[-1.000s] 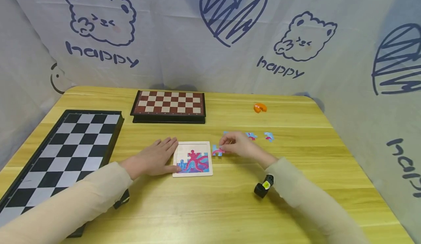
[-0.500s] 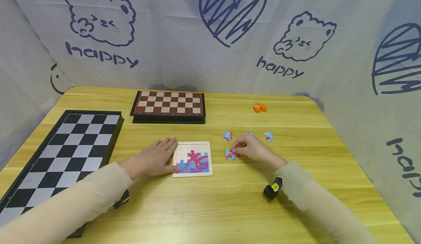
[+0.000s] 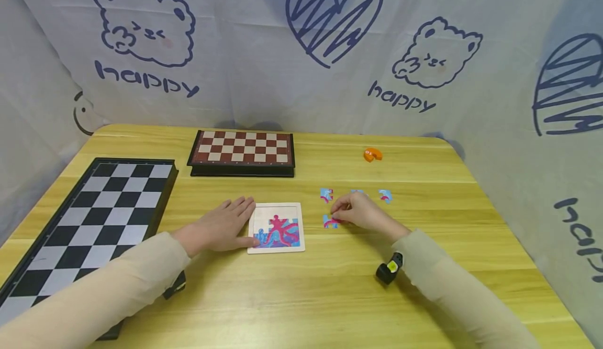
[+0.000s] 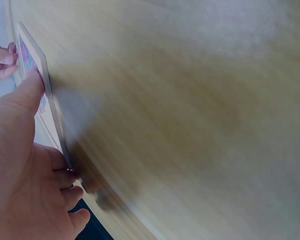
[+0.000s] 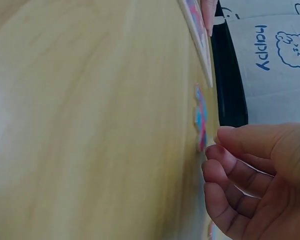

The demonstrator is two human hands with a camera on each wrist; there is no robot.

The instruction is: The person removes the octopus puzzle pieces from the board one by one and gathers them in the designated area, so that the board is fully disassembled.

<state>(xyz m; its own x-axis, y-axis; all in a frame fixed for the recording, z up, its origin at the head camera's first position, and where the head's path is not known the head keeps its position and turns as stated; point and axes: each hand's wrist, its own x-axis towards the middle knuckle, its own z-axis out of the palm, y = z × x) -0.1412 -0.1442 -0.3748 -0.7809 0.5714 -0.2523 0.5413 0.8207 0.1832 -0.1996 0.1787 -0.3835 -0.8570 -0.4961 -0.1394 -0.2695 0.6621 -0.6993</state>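
A square puzzle tray (image 3: 276, 205) with a pale frame lies mid-table, its lower part filled by a pink octopus picture on blue. My left hand (image 3: 226, 225) rests at the tray's left side, fingers extended and thumb on the lower left corner; the left wrist view shows that thumb (image 4: 30, 90) over the rim. To the right of the tray, my right hand (image 3: 360, 213) pinches the right end of a pink-and-blue puzzle piece (image 3: 329, 222) between thumb and fingertips. In the right wrist view the puzzle piece (image 5: 200, 120) appears low at the tabletop, beside the fingertips.
Further puzzle pieces lie behind the right hand, one at left (image 3: 326, 195), one at right (image 3: 385, 195) and one partly hidden. An orange curved object (image 3: 372, 154) sits farther back. A red-and-white chessboard box (image 3: 242, 150) and a black-and-white chessboard (image 3: 94, 207) occupy the back and left.
My right hand has moved right, carrying the puzzle piece away from the tray's edge, then stayed nearly still over the last half second. The left hand has not moved.
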